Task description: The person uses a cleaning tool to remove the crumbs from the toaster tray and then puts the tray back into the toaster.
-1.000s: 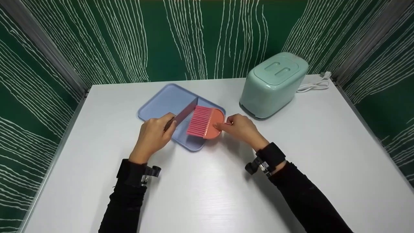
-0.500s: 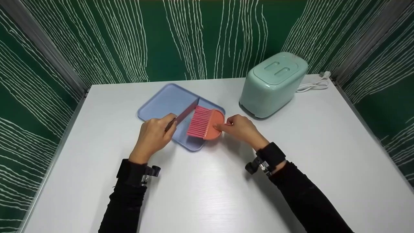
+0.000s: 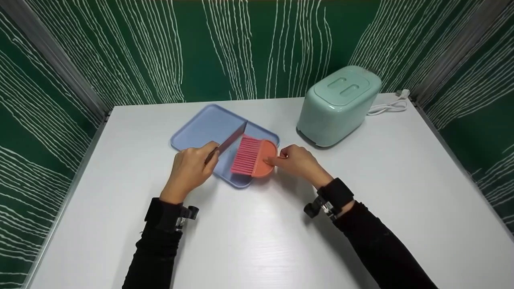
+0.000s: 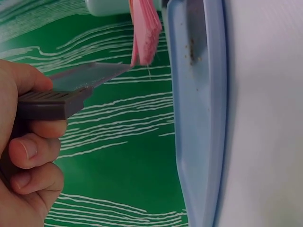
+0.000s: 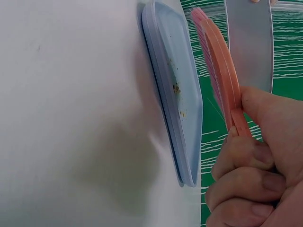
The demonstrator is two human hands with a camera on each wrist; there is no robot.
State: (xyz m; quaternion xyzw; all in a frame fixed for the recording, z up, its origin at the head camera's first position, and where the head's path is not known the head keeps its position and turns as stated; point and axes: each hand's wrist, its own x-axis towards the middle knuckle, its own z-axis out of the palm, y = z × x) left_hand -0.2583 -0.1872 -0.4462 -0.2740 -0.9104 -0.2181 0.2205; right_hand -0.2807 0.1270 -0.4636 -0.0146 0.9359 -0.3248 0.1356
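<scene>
My left hand [image 3: 192, 165] grips the dark handle of a knife [image 3: 233, 138]. Its broad metal blade is held over the blue tray [image 3: 204, 124], pointing away to the right. With thumb and curled fingers, my right hand [image 3: 298, 160] holds an orange brush [image 3: 265, 160] by its short handle. The brush's pink bristles [image 3: 246, 155] face left, close beside the blade and above the tray's right part. Small brown crumbs [image 5: 176, 88] lie on the tray in the right wrist view. In the left wrist view the bristle ends overlap the tip of the blade [image 4: 94, 75].
A mint green toaster [image 3: 339, 106] stands at the back right of the white table [image 3: 249, 237]. Its white cord [image 3: 389, 107] lies bundled behind it. Green walls with white lines [image 3: 277, 48] enclose the back and sides.
My right hand has lowered slightly toward me, bringing the brush a little nearer the tray's front corner. My left hand and the knife have stayed in place.
</scene>
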